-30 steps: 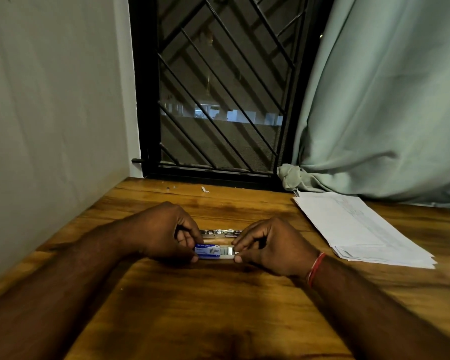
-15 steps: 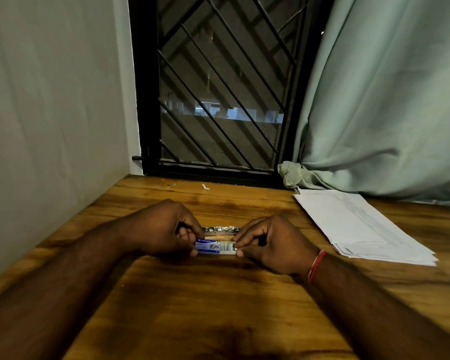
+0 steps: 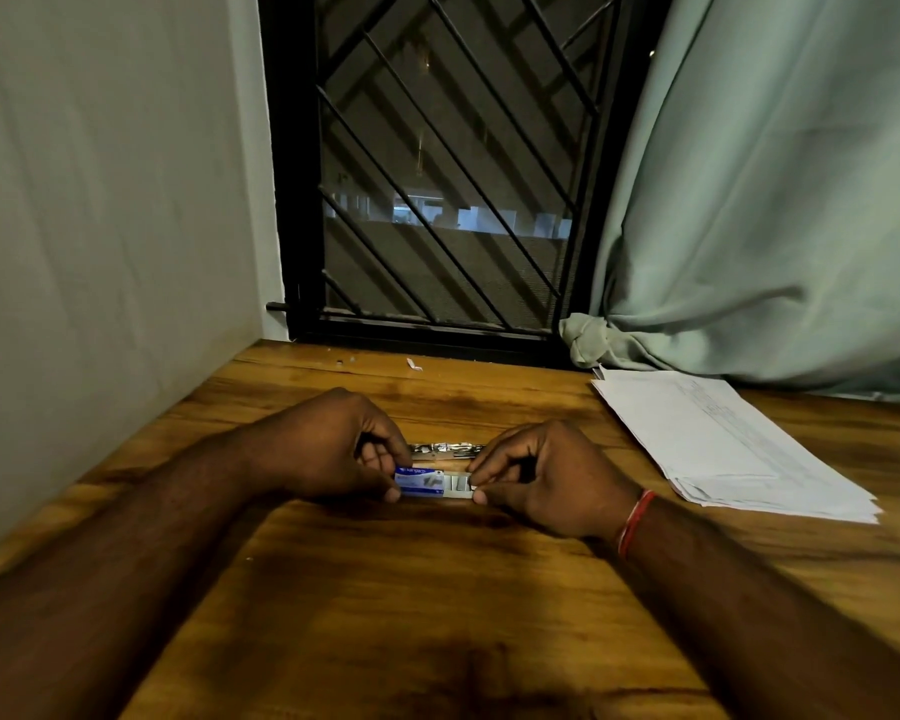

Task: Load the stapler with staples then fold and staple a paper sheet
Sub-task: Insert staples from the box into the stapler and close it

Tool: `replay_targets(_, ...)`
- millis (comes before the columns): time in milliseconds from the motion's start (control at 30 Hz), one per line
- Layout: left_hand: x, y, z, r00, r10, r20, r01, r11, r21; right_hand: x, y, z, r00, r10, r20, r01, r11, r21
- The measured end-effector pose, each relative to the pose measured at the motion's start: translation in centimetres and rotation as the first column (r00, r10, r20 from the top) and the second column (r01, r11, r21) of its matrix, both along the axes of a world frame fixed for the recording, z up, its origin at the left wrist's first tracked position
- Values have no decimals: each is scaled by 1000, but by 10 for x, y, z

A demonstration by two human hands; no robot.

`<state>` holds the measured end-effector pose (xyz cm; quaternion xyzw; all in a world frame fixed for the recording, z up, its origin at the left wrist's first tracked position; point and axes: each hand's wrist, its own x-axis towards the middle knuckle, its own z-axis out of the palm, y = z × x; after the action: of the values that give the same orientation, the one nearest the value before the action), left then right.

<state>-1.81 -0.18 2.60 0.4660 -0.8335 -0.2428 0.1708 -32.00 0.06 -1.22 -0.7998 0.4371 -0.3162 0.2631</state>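
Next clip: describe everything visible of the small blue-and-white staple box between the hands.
The staple box is small and flat, cardboard by its look, with a blue and white printed sleeve. Its pale inner tray sticks out to the right, showing silvery staples. It lies level, lengthwise left to right, low over the wooden table, just in front of the metal stapler. The left hand pinches the sleeve end, the right hand the tray end.
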Motion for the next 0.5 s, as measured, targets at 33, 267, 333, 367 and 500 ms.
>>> replay_targets(33, 0, 0, 0, 1000, -2, 1, 2, 1000, -6, 0, 0, 0, 1000, -3, -2, 3, 1000, 0)
replay_targets(267, -5, 2, -3, 1000, -9, -6, 9, 1000, -27, 3, 0, -2, 1000, -3, -16, 2, 999, -44)
replay_targets(333, -6, 2, -4, 1000, -14, -6, 14, 999, -40, 6, 2, -2, 1000, -9, -21, 7, 998, -63)
replay_targets(367, -7, 2, -4, 1000, -15, 0, 15, 999, -48, 6, 3, -2, 1000, -15, -27, 13, 998, -68)
replay_targets(500, -8, 0, -6, 1000, -14, 4, 14, 997, -78, 9, 6, -2, 999, -29, -34, 27, 998, -57)
